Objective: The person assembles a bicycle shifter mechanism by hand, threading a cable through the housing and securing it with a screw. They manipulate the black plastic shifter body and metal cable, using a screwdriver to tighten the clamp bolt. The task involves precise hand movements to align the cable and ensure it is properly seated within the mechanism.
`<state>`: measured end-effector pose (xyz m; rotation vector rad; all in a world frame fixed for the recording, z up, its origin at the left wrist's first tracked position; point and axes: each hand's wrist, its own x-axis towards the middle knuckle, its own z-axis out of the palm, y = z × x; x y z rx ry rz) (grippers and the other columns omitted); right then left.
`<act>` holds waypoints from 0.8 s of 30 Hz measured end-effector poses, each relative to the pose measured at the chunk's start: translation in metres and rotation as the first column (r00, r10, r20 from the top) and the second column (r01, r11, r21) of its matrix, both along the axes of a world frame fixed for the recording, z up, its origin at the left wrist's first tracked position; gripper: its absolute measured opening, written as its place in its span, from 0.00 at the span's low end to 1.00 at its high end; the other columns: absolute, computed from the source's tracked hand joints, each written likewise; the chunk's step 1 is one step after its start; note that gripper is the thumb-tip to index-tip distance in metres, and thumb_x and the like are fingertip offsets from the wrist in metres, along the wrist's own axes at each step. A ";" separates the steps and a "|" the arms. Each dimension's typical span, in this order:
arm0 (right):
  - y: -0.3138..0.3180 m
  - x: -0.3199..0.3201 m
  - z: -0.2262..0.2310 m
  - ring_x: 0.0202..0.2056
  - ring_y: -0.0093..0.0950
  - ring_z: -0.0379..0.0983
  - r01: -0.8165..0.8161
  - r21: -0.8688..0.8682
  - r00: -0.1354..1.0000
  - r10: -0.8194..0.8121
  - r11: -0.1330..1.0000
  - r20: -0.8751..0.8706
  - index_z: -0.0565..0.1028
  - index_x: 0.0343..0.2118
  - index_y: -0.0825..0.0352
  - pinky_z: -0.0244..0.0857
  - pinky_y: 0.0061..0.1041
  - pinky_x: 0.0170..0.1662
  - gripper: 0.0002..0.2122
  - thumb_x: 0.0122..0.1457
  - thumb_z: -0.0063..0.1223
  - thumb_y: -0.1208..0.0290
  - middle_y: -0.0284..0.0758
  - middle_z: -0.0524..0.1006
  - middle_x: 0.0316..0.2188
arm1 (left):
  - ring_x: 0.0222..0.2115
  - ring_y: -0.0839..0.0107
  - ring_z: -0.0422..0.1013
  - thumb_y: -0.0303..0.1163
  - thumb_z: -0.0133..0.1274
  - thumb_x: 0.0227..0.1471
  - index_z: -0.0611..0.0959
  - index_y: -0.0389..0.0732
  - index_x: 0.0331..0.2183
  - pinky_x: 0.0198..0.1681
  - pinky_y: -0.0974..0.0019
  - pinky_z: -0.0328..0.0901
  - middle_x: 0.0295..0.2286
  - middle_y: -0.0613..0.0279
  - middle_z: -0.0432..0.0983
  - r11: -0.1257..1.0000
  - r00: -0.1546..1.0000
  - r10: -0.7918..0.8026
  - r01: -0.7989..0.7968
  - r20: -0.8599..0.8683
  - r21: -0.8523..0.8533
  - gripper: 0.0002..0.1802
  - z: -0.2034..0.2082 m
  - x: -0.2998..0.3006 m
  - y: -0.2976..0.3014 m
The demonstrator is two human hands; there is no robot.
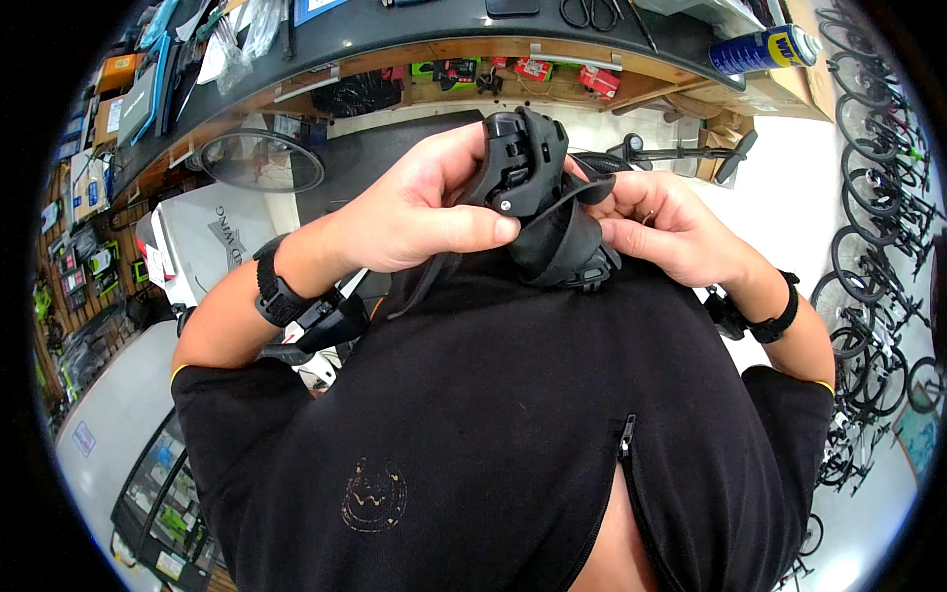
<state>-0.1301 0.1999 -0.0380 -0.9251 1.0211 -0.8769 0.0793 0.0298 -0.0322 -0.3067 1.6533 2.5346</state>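
In front of my chest I hold a black bike part [528, 163] made of plastic, with a small round silver pin on its side. A soft, dark band or flap [572, 222] wraps across its lower half, and a toothed or clip-like end [592, 271] shows at the bottom. My left hand [424, 202] grips the body, its thumb lying along the side. At the other side my right hand [676, 222] pinches the end of the flap between thumb and fingers. A thin dark strap [424, 286] hangs below my left hand. The exact kind of part cannot be made out.
Beyond my hands stands a dark workbench [434, 25] with scissors [592, 12] and a blue spray can [764, 49] on it. Boxes fill the shelf below. A bike wheel [261, 163] and a white carton [217, 232] are at left; several bikes [868, 247] line the right.
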 end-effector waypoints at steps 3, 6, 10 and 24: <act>0.000 0.000 -0.001 0.26 0.13 0.61 -0.012 0.025 1.000 0.012 1.000 0.000 0.72 0.32 0.70 0.56 0.16 0.30 0.07 0.64 0.49 0.72 0.24 0.69 0.23 | 0.52 0.69 0.66 0.37 0.61 0.46 0.68 0.36 0.56 0.59 0.63 0.58 0.53 0.58 0.69 1.000 0.999 0.003 -0.003 0.033 0.002 0.37 -0.002 0.000 -0.001; -0.001 0.001 -0.004 0.26 0.13 0.61 -0.012 0.046 0.999 0.010 0.999 0.048 0.71 0.32 0.70 0.57 0.16 0.30 0.06 0.64 0.48 0.73 0.24 0.69 0.23 | 0.51 0.70 0.67 0.37 0.61 0.46 0.69 0.36 0.55 0.56 0.66 0.61 0.52 0.59 0.69 1.000 0.998 0.009 -0.009 0.058 -0.006 0.36 -0.003 -0.001 0.001; 0.000 0.006 -0.001 0.26 0.12 0.60 0.016 0.059 0.998 -0.019 0.998 0.059 0.71 0.32 0.70 0.57 0.16 0.31 0.06 0.64 0.48 0.73 0.23 0.69 0.23 | 0.47 0.74 0.69 0.39 0.59 0.44 0.70 0.35 0.54 0.45 0.73 0.66 0.49 0.57 0.72 0.996 0.975 -0.022 0.003 0.221 0.088 0.36 0.011 -0.003 -0.005; 0.004 0.017 0.005 0.24 0.17 0.60 0.043 -0.132 0.987 -0.062 0.990 -0.145 0.70 0.31 0.70 0.58 0.20 0.29 0.05 0.63 0.48 0.75 0.28 0.66 0.20 | 0.48 0.71 0.65 0.36 0.67 0.39 0.73 0.40 0.41 0.56 0.65 0.57 0.45 0.58 0.71 1.000 0.996 0.030 -0.030 0.086 0.003 0.27 0.023 -0.009 0.004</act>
